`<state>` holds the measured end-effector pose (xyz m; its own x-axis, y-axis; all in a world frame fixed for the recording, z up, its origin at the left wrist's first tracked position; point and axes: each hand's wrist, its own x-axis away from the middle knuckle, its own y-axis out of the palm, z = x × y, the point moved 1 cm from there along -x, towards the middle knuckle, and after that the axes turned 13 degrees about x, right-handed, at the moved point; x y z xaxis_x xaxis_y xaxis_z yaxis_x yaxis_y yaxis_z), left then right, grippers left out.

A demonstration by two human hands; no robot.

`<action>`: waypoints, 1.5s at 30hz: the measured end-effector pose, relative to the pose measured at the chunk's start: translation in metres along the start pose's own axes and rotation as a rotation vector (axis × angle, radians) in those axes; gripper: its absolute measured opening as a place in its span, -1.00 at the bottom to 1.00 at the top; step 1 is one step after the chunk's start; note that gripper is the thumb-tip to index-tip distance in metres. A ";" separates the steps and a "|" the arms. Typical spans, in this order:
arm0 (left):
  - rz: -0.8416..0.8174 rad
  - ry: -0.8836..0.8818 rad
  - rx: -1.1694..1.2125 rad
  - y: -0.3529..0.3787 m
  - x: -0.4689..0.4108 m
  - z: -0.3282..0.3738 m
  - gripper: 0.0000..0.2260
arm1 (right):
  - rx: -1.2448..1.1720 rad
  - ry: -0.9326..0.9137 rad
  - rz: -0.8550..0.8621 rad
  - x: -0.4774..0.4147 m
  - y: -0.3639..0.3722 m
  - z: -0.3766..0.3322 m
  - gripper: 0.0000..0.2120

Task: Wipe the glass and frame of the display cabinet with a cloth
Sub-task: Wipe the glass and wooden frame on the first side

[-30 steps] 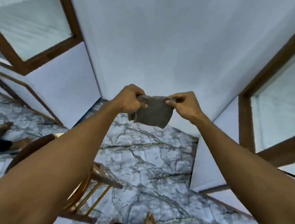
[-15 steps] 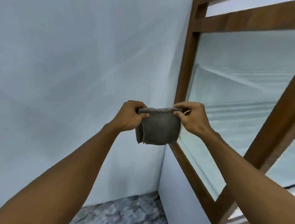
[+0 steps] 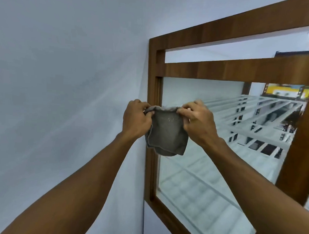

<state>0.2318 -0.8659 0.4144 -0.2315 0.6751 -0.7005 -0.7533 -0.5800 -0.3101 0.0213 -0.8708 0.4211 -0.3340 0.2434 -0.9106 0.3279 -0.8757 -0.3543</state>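
The cabinet frame (image 3: pixel 201 69) runs off the right edge (lower corner unseen), shelf contents blurred.

Two bare hands, left (image 3: pixel 136 118) and right (image 3: pixel 197 121), one grey cloth (image 3: pixel 167 133), one wooden cabinet frame (image 3: pixel 155 67) with two glass panes, upper (image 3: pixel 215 55) and lower (image 3: pixel 200 180).

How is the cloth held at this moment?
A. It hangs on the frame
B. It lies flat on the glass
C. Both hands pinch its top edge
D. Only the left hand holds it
C: the left hand and the right hand each pinch a top corner of the cloth, which hangs between them in front of the frame.
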 end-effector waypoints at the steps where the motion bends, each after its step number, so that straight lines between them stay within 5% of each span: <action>1: 0.029 0.026 0.017 0.006 -0.013 -0.002 -0.84 | 0.078 -0.012 0.037 -0.009 0.006 0.001 -0.88; 6: 0.174 0.095 0.147 0.035 -0.065 0.003 -0.96 | 0.364 -0.002 0.093 -0.045 0.030 0.005 -0.79; 9: 0.227 0.125 0.291 0.058 -0.090 0.002 -0.86 | 0.536 0.021 0.016 -0.054 0.047 0.002 -0.66; 14: 0.104 0.294 0.483 0.108 -0.104 -0.028 -0.93 | 0.736 0.081 0.048 -0.065 0.068 0.005 -0.56; 19: -0.033 0.578 0.396 0.145 -0.099 -0.067 -0.37 | 0.785 0.083 0.185 -0.064 0.079 0.009 -0.73; 24: -0.020 0.631 0.346 0.166 -0.103 -0.047 -0.32 | 0.797 0.057 0.202 -0.057 0.081 0.013 -0.71; 27: -0.007 0.827 0.295 0.173 -0.103 -0.049 -0.36 | 0.799 0.000 0.211 -0.040 0.070 0.018 -0.66; 29: 0.020 0.768 0.312 0.173 -0.110 -0.057 -0.36 | 0.849 0.048 0.194 -0.021 0.056 0.022 -0.60; 33: 0.110 0.351 0.410 0.173 -0.093 -0.018 -0.35 | 0.997 0.269 0.010 0.000 0.037 0.031 -0.38; 37: -0.006 0.780 0.324 0.180 -0.076 -0.015 -0.38 | 1.060 0.279 -0.078 0.000 0.037 0.030 -0.33; 39: 0.054 0.694 0.340 0.180 -0.086 -0.027 -0.38 | 1.067 0.280 -0.089 0.001 0.037 0.030 -0.34; 42: 0.144 0.339 0.393 0.178 -0.078 -0.004 -0.37 | 1.058 0.288 -0.093 0.000 0.038 0.029 -0.35; 45: 0.033 0.627 0.362 0.182 -0.060 0.010 -0.38 | 1.000 0.260 -0.060 0.001 0.035 0.029 -0.37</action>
<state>0.1024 -1.0077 0.4063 0.0576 0.2081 -0.9764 -0.9337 -0.3350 -0.1264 0.0064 -0.9132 0.4145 -0.0856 0.2768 -0.9571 -0.6070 -0.7763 -0.1702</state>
